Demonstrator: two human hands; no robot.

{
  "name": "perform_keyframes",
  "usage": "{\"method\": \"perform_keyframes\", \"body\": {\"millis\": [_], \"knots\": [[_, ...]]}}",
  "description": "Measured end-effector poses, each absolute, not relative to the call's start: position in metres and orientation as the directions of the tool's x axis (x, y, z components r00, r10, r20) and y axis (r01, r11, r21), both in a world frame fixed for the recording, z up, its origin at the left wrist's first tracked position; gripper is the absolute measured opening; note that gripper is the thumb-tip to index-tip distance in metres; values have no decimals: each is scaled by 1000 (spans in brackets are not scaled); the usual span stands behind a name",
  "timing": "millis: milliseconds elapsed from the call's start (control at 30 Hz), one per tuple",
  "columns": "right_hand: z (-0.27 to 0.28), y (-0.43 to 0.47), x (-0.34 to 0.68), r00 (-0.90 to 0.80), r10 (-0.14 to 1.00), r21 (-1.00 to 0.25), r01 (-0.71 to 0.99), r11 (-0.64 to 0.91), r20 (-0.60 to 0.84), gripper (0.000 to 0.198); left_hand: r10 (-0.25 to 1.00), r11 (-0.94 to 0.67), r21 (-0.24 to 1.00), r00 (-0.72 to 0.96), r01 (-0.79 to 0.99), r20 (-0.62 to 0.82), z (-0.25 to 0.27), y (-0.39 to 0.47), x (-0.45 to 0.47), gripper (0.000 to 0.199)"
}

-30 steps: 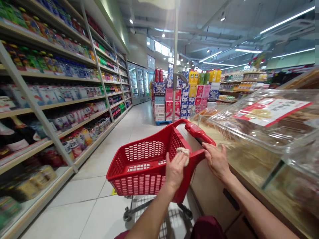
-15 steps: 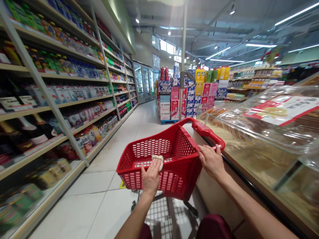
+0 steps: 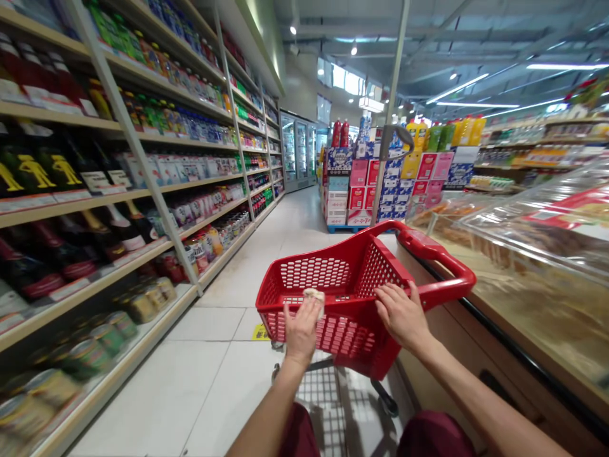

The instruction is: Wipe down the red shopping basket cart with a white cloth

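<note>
A red plastic shopping cart stands side-on in front of me, its perforated basket holding nothing that I can see. My left hand presses a balled whitish cloth on the near rim of the basket. Most of the cloth is hidden by the fingers. Farther right, my right hand grips the same rim close to the back end of the basket, fingers over the edge and thumb raised. The red push handle is just to the right of that hand.
Drink shelves line the left side. Stacked drink cartons stand ahead behind a metal pole. To the right is a counter with clear-lidded food. White tiled floor runs between, with a yellow floor sticker.
In the view, cart and hands have shifted right as the camera turned left. My right hand has moved along the rim away from the handle. The left still holds the cloth at the rim.
</note>
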State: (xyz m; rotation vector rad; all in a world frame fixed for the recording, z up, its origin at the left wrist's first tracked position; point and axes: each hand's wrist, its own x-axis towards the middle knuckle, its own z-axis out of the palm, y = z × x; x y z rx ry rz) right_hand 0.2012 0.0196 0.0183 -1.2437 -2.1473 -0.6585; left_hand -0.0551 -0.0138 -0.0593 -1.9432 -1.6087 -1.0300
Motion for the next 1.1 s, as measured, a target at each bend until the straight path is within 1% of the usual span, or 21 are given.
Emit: {"method": "perform_keyframes", "body": {"millis": [67,100,167,233,267,300,333,433,467,500,633,667,700,800,833,867,967,1000,1033,1067,1100], "knots": [[16,18,195,-449,596,147,862,485,666,30,654,-306,116,120,945,747,-61,-13,-53,43],[14,17,193,-458,593,153,857,492,663,31,663,-296,116,117,948,739,-62,-13,-59,43],[12,17,194,-461,587,160,856,491,665,31,699,-192,149,28,970,715,-64,-17,-83,42],[10,17,195,-455,587,166,862,479,670,31,706,1,214,-152,977,692,-65,-22,-109,40],[9,17,195,-447,590,166,868,468,673,31,703,51,230,-198,972,683,-66,-24,-117,40],[8,17,195,-441,593,167,873,459,674,30,704,57,231,-203,971,681,-66,-26,-120,41],[8,17,196,-440,595,170,874,454,673,30,709,15,213,-161,977,686,-66,-27,-119,41],[6,18,198,-461,577,194,864,464,674,31,705,-206,116,65,972,706,-67,-25,-109,43],[5,18,199,-470,569,203,859,469,675,31,703,-230,107,89,967,706,-67,-24,-109,43],[4,18,200,-475,561,208,856,473,678,32,707,-208,119,66,971,704,-68,-24,-112,43],[1,17,202,-467,553,201,858,473,690,31,693,74,264,-240,962,680,-71,-24,-130,45],[-1,17,202,-459,554,196,861,468,695,31,687,85,273,-255,958,680,-72,-24,-128,46],[-1,17,202,-452,554,191,865,464,699,31,692,46,259,-218,965,688,-72,-23,-123,46],[-3,17,203,-451,548,192,865,464,705,30,703,-207,146,44,967,710,-70,-20,-103,46],[-2,16,203,-456,543,195,861,469,705,30,703,-250,129,88,960,705,-69,-19,-101,45],[-2,16,204,-462,537,199,857,476,705,30,711,-238,137,77,962,699,-68,-19,-102,44],[-2,16,205,-465,528,198,852,484,711,31,720,16,260,-191,966,667,-66,-19,-117,44],[-2,15,204,-460,528,193,854,483,714,30,713,71,286,-249,956,655,-65,-19,-119,44],[-2,15,203,-453,530,186,857,481,717,30,715,74,290,-254,954,652,-64,-19,-118,44],[-2,14,202,-446,532,179,860,479,719,30,728,25,270,-203,963,655,-62,-18,-113,45],[-2,14,202,-442,535,174,861,477,720,30,743,-62,230,-109,971,661,-60,-18,-106,46]]}}
